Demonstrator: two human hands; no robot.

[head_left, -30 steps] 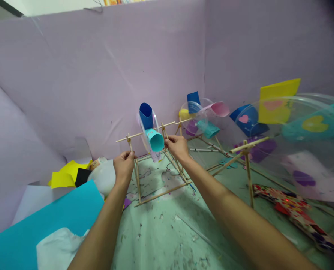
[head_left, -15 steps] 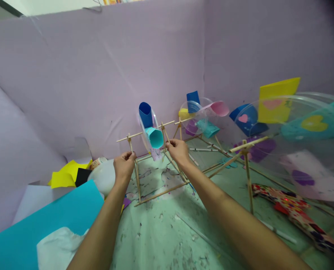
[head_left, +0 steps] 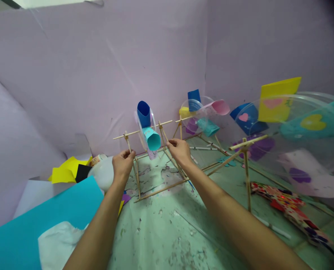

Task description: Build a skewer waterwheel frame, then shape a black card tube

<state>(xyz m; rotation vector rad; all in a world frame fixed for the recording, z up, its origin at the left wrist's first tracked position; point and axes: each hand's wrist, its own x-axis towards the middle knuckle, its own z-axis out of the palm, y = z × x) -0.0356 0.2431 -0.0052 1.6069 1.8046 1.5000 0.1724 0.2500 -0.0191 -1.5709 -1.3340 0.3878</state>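
Observation:
My left hand (head_left: 122, 165) pinches the left upright of a wooden stick frame (head_left: 161, 190). Across from it, my right hand (head_left: 180, 152) has thumb and finger closed on a slanting stick on the frame's right side. The frame stands on the green tabletop. Along its top, a thin stick axle (head_left: 166, 123) rests in the crossed ends of the uprights. On that axle, between my hands, hangs a small wheel with clear rims, bearing a dark blue paper tube (head_left: 143, 114) and a turquoise paper tube (head_left: 152, 141). Neither hand touches the wheel.
Another small paper-cup wheel (head_left: 194, 105) stands behind on the right. A large clear wheel (head_left: 280, 108) fills the near right, above a flower-patterned, corded object (head_left: 289, 204) with a red light. At left lie a turquoise sheet (head_left: 37, 225), a white cloth (head_left: 57, 242), yellow paper (head_left: 67, 172) and a white bowl (head_left: 103, 172).
The top of the frame, with the axle and small wheel, has shifted slightly left. Both hands keep their pinch on the sticks. The camera view has moved a little.

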